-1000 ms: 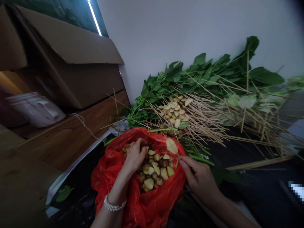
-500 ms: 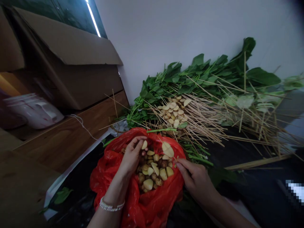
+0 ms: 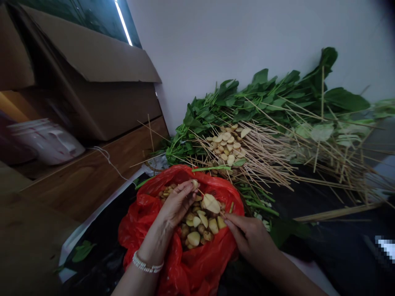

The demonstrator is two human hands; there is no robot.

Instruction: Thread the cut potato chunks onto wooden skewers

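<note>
Far to the left of the red plastic bag, a white and pink appliance sat on a wooden surface, with a large open cardboard box behind it. A thin white cord trailed across the wood toward the bag.

At the bag's left side, the person's left hand, a pearl bracelet on its wrist, reached into the open mouth. Its fingertips were pinched on a small pale potato piece held just above the heap of cut potato pieces that filled the bag. Right beside that piece, the tip of a thin bamboo skewer already carried a larger potato slice.

At the bag's right edge, the right hand gripped the skewer's lower end between thumb and fingers, resting against the red plastic. The two hands were apart, one on each side of the bag's opening.

Behind the bag, a small pile of potato slices lay on a wide spread of loose bamboo sticks. Further back and to the right of the bag, a long heap of leafy green stalks leaned against the white wall. Everything near the bag rested on black sheeting.
</note>
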